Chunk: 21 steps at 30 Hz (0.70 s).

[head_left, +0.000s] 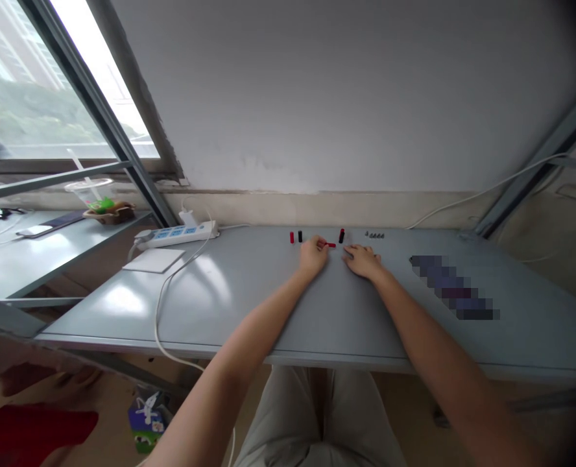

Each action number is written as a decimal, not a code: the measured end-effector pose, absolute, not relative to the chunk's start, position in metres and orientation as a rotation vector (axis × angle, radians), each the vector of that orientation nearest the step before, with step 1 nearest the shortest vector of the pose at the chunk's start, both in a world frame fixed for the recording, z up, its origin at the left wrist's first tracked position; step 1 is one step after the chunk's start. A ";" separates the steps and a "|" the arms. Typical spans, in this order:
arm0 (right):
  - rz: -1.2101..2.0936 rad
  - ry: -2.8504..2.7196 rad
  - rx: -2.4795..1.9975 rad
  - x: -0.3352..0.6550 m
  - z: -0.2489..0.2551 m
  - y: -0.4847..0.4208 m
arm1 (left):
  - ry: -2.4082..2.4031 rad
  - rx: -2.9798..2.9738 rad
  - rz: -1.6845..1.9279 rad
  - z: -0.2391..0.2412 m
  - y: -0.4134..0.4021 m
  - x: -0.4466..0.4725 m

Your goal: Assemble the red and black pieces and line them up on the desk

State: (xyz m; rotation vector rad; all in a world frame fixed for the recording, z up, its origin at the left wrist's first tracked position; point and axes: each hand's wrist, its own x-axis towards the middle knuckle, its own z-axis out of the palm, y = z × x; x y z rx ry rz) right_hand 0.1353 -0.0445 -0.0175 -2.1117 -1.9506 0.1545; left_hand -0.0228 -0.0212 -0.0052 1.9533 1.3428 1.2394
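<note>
Hands [314, 255] apart, red piece [331, 245] (left fingertips [324, 242])

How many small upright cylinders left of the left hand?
2: a red cylinder and, just right of it, a black cylinder. More could be hidden behind the left hand.

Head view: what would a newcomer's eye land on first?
At centre, the left hand holds a small red piece; the right hand is near a black-and-red cylinder. To their right, a pixelated dark strip crosses the grey desk. Upper left, the bright window stands out.
</note>
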 end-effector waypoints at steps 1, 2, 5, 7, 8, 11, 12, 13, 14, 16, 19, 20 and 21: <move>0.148 -1.939 -2.118 0.134 -0.018 -0.045 | 1.338 1.921 1.259 -0.007 -0.023 -0.025; 0.138 -1.926 -2.125 0.133 -0.018 -0.045 | 1.332 1.897 1.273 -0.009 -0.025 -0.027; 0.107 -1.899 -2.140 0.131 -0.019 -0.046 | 1.312 1.795 1.336 -0.014 -0.023 -0.031; 0.098 -1.898 -2.135 0.130 -0.018 -0.047 | 1.305 1.737 1.350 -0.016 -0.019 -0.031; 0.095 -1.903 -2.127 0.128 -0.017 -0.048 | 1.304 1.712 1.355 -0.017 -0.017 -0.031; 0.064 -1.900 -2.063 0.123 -0.013 -0.050 | 1.301 1.649 1.370 -0.019 -0.012 -0.032; 0.046 -1.875 -2.026 0.121 -0.011 -0.050 | 1.297 1.630 1.377 -0.019 -0.011 -0.033; 0.027 -1.840 -1.972 0.119 -0.010 -0.050 | 1.293 1.612 1.380 -0.019 -0.011 -0.033; 0.011 -1.796 -1.901 0.117 -0.008 -0.049 | 1.288 1.591 1.382 -0.018 -0.011 -0.034; -0.004 -1.705 -1.723 0.115 -0.004 -0.047 | 1.275 1.539 1.382 -0.017 -0.012 -0.034; 0.033 -1.577 -1.506 0.115 -0.001 -0.042 | 1.236 1.459 1.379 -0.013 -0.015 -0.034; 0.061 -1.540 -1.472 0.116 -0.001 -0.040 | 1.220 1.436 1.379 -0.012 -0.016 -0.034; 0.095 -1.508 -1.450 0.116 -0.002 -0.039 | 1.204 1.416 1.380 -0.011 -0.017 -0.034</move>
